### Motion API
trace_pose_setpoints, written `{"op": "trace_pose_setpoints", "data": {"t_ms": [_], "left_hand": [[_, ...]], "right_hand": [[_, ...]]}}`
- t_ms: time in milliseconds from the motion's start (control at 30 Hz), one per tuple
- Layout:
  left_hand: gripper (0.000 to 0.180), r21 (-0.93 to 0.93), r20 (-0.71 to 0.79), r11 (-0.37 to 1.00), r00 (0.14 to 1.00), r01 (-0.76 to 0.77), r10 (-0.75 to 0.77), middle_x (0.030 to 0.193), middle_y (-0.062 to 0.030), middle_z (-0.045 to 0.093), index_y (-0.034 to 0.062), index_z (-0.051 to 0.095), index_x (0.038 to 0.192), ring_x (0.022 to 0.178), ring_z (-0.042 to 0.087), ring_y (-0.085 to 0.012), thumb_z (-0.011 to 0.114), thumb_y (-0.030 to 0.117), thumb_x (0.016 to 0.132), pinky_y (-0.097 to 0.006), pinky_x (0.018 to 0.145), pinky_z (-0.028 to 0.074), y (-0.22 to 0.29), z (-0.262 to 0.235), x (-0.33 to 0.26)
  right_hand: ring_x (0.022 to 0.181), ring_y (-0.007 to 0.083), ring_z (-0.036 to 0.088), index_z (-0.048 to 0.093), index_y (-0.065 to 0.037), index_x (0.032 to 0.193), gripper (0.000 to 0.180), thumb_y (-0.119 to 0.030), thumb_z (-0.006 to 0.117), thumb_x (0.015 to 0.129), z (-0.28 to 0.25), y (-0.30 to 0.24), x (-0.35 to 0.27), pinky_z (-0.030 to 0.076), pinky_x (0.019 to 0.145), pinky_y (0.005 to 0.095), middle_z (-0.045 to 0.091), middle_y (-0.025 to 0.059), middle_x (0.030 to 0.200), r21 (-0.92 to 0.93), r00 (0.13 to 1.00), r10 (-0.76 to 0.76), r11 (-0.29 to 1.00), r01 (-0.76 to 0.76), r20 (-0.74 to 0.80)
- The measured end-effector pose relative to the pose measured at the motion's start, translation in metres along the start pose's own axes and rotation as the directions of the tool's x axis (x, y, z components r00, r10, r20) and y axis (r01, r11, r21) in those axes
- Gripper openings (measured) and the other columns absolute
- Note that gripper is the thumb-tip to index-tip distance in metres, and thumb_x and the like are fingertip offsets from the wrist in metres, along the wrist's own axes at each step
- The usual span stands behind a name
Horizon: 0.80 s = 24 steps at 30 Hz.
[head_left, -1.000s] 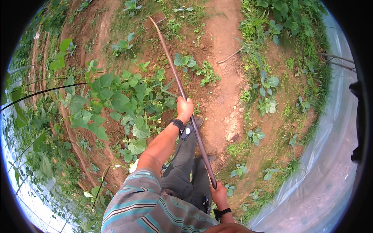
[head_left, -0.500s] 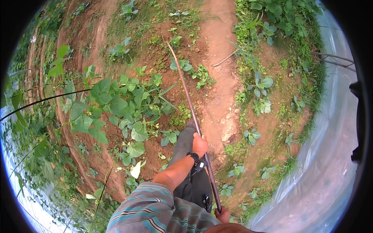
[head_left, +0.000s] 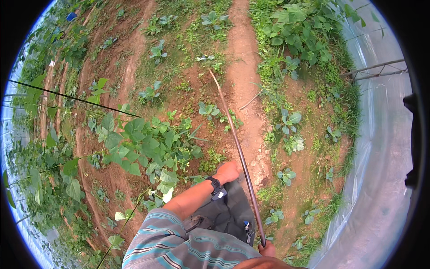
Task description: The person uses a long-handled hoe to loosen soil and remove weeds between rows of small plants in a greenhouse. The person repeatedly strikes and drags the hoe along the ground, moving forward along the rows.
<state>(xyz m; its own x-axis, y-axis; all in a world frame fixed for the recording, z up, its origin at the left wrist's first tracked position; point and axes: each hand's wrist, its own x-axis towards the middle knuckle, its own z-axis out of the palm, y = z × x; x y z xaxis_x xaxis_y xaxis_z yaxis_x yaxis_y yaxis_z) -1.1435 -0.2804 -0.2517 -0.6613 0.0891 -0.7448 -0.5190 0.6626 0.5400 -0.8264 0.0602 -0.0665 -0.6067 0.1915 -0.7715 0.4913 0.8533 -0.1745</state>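
Note:
A long, slender brown pole (head_left: 239, 150) slants from my waist up to the planted ground, its thin, paler far end bending slightly left. No tool head can be made out there. My right hand (head_left: 267, 249), low by my right side, is closed round the near end of the pole. Along the middle of the shaft, my left hand (head_left: 228, 171), with a black watch (head_left: 216, 183) on its wrist, is right beside the pole on its left. The left fingers are partly hidden, so I cannot tell whether they grip it. Small leafy seedlings (head_left: 208, 110) grow beside the shaft.
A bushy climbing plant (head_left: 143, 143) stands close on the left, with a dark line (head_left: 74, 97) stretched above it. A bare dirt path (head_left: 244, 49) runs ahead. More seedlings (head_left: 288, 121) grow right of it, up to clear plastic sheeting (head_left: 371, 179). A thin twig (head_left: 250, 100) lies on the path.
The view has shifted, and the pole's far end appears lower and farther right. My left hand, wrapped over the shaft before, now appears to the left of it. My right hand keeps its grip.

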Motion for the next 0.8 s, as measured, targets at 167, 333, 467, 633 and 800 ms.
{"op": "trace_pose_setpoints", "data": {"t_ms": [167, 333, 467, 633, 800], "left_hand": [[0.028, -0.142, -0.258, 0.986, 0.965, -0.083, 0.044, 0.09, -0.0154, 0.071, 0.0011, 0.066, 0.104, 0.084, 0.069, -0.0286, 0.066, 0.027, 0.093, -0.043, 0.077, 0.055, 0.018, -0.094, -0.059], [0.027, -0.235, -0.455, 0.926, 0.876, -0.295, 0.164, 0.09, -0.0062, 0.069, -0.0024, 0.061, 0.118, 0.074, 0.067, -0.0147, 0.061, 0.014, 0.097, -0.033, 0.07, 0.055, 0.064, -0.145, -0.138], [0.032, -0.276, -0.527, 0.804, 0.782, -0.527, 0.332, 0.101, -0.0106, 0.069, -0.0014, 0.064, 0.123, 0.09, 0.068, -0.0201, 0.066, 0.012, 0.094, -0.035, 0.081, 0.056, 0.114, -0.15, -0.221], [0.035, -0.115, -0.545, 0.675, 0.615, -0.729, 0.571, 0.109, -0.0102, 0.063, -0.0004, 0.062, 0.127, 0.089, 0.066, -0.0188, 0.067, 0.011, 0.094, -0.031, 0.077, 0.055, 0.157, -0.142, -0.315], [0.038, 0.151, -0.546, 0.547, 0.392, -0.823, 0.74, 0.116, -0.0137, 0.063, 0.0003, 0.063, 0.128, 0.094, 0.066, -0.0228, 0.068, 0.024, 0.098, -0.035, 0.08, 0.056, 0.179, -0.142, -0.383]], "right_hand": [[0.078, 0.039, 0.072, 0.072, 0.0, 0.103, 0.029, -0.019, 0.081, 0.084, -0.079, 0.0, 0.013, 0.057, 0.075, 0.0471, 0.07, 0.0217, 0.079, 0.092, 0.995, -0.043, 0.994, 0.051, -0.087], [0.071, 0.013, 0.069, 0.059, 0.007, 0.135, 0.046, 0.004, 0.07, 0.091, -0.196, -0.049, 0.011, 0.055, 0.058, 0.0267, 0.072, 0.0116, 0.106, 0.626, 0.937, -0.085, 0.723, 0.292, -0.338], [0.072, 0.0157, 0.069, 0.066, 0.004, 0.126, 0.042, 0.001, 0.075, 0.085, -0.276, -0.123, -0.005, 0.056, 0.063, 0.0306, 0.07, 0.0138, 0.115, 0.18, 0.695, -0.459, 0.749, 0.638, -0.554], [0.075, 0.0231, 0.07, 0.068, 0.003, 0.118, 0.039, -0.004, 0.079, 0.082, -0.312, -0.205, -0.022, 0.058, 0.067, 0.0349, 0.071, 0.0158, 0.11, -0.189, 0.201, -0.621, 0.504, 0.843, -0.758], [0.072, 0.0222, 0.07, 0.069, 0.002, 0.114, 0.036, 0.002, 0.079, 0.079, -0.3, -0.256, -0.047, 0.057, 0.063, 0.0332, 0.069, 0.0146, 0.103, -0.089, 0.034, -0.707, 0.136, 0.987, -0.706]]}}
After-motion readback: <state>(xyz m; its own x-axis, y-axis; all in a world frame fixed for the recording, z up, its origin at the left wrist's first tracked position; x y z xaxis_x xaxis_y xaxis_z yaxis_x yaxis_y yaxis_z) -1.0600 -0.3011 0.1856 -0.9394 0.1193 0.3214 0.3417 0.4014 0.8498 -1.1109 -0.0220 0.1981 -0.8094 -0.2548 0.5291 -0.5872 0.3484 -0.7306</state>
